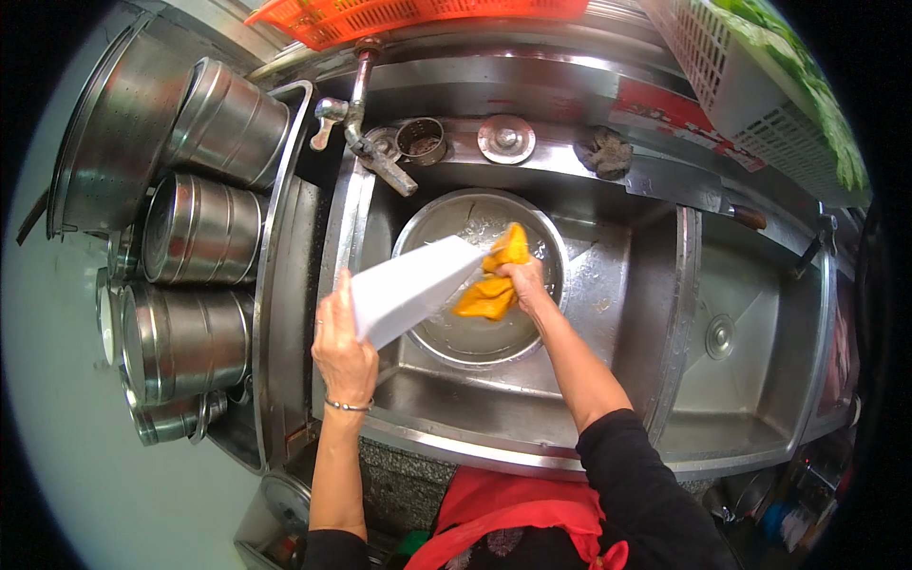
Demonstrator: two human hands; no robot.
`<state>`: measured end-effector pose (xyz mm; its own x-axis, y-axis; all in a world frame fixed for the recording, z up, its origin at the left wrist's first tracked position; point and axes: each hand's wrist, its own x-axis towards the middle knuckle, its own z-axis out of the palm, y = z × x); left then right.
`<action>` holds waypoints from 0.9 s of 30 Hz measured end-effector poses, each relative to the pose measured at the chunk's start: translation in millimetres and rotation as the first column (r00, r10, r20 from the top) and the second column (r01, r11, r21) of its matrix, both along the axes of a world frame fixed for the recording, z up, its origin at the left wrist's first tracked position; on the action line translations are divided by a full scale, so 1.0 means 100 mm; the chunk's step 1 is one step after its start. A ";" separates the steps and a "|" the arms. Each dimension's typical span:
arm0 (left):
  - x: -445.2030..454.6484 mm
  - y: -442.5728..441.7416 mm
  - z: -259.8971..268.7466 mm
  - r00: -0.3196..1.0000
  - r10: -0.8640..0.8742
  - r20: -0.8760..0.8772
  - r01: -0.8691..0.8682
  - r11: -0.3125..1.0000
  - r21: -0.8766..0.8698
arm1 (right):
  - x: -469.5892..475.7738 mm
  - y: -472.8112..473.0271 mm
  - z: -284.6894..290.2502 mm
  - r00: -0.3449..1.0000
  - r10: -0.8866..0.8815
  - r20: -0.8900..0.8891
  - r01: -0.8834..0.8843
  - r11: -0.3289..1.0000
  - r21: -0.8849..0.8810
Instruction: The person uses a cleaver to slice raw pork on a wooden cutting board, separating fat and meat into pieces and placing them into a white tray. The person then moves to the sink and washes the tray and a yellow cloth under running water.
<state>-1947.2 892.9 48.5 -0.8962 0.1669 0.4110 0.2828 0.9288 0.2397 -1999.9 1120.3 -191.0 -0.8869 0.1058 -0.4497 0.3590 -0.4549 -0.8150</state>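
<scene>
My left hand (345, 349) grips the near left end of a white rectangular box or container (417, 288), which is tilted over a round steel basin (486, 358). My right hand (526, 283) holds a bunched yellow-orange cloth (491, 293) above the water in the basin, close to the box's far end. The basin stands in the left bowl of a stainless steel sink (605, 313). Ripples and bright splashes show on the water.
A tap (385, 167) reaches over the sink's back left corner. On the back ledge lie a drain strainer (506, 139), a scouring pad (605, 152) and a cleaver (673, 184). Steel pots (203, 228) stand at left, an orange basket (427, 11) behind, a white basket of greens (755, 107) at back right.
</scene>
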 end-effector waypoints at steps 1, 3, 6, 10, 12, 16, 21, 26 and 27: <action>0.04 -0.02 -0.04 0.999 -0.043 -0.025 0.043 0.999 -0.020 | 0.00 0.00 -0.11 0.995 -0.101 0.023 0.101 0.995 0.005; 0.12 -0.02 -0.18 0.993 -0.101 -0.067 0.096 0.993 -0.074 | 0.02 -0.07 -0.30 0.992 -0.110 -0.056 0.122 0.787 0.604; 0.24 -0.02 -0.44 0.991 -0.132 -0.038 0.128 0.987 -0.093 | 0.11 -0.04 -0.47 0.989 0.127 -0.072 0.045 0.203 0.978; 0.43 0.01 -0.75 0.982 -0.176 0.064 0.179 0.983 -0.040 | -0.20 0.17 -0.29 0.992 0.117 -0.045 -0.033 0.590 0.807; 0.45 0.06 -0.87 0.980 -0.160 0.115 0.165 0.986 -0.029 | -0.36 0.23 0.06 0.967 0.235 -0.094 -0.115 0.737 0.666; 0.41 0.17 -1.01 0.976 -0.124 0.180 0.123 0.992 0.016 | -0.10 0.20 1.12 0.837 0.420 -0.349 -0.174 0.811 0.559; 0.30 0.28 -1.15 0.971 -0.075 0.229 0.007 0.959 0.282 | 0.54 -0.37 1.97 0.636 0.526 -0.564 -0.038 0.752 0.658; 0.39 0.22 -1.22 0.993 -0.010 0.116 -0.023 0.961 0.276 | 0.46 -0.58 1.59 0.702 0.382 -0.601 0.154 0.743 0.651; 0.38 0.17 -1.21 0.991 -0.018 0.134 -0.018 0.965 0.263 | 0.38 -0.59 1.44 0.736 0.331 -0.591 0.152 0.769 0.621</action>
